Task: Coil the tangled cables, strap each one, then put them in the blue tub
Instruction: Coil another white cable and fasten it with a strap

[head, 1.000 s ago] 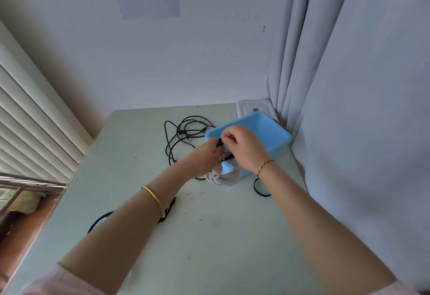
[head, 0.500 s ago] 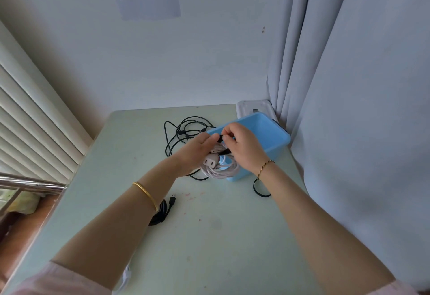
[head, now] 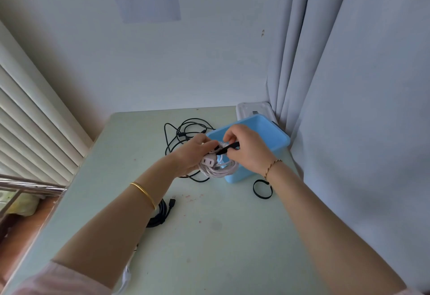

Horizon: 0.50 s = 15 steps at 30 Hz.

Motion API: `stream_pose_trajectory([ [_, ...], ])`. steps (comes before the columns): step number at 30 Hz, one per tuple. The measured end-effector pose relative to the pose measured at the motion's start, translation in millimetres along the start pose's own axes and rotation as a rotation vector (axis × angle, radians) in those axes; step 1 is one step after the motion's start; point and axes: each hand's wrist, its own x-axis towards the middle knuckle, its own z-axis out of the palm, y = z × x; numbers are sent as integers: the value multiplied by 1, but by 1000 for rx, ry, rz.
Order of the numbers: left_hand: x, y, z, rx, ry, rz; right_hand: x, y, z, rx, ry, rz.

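My left hand [head: 193,152] grips a coiled white cable [head: 221,170] with a two-hole plug, held just above the table in front of the blue tub [head: 277,135]. My right hand [head: 249,150] pinches a black strap [head: 229,148] laid across the top of that coil. A tangled black cable [head: 183,131] lies on the table behind my left hand. A coiled black cable [head: 162,211] with a USB plug sits partly under my left forearm. A loose black strap loop [head: 261,188] lies by my right wrist.
The pale green table [head: 221,236] stands in a corner, with a wall behind and a grey curtain [head: 360,108] on the right. A white lid [head: 253,109] lies behind the tub. Window blinds and a metal rail [head: 30,184] are at the left. A white cable end [head: 126,273] shows under my left arm.
Both hands have lifted the white coil slightly and turned it, so its plug now faces me. The black strap has been drawn out to the right across the coil.
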Motion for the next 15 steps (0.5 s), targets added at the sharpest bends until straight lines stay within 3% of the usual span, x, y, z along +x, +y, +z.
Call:
stream_pose_trajectory([
  [7, 2, 4, -3, -6, -36, 4, 1, -10, -3, -302, 14, -42],
  [15, 5, 4, -6, 87, 98, 37, 2, -11, 8, -528, 16, -34],
])
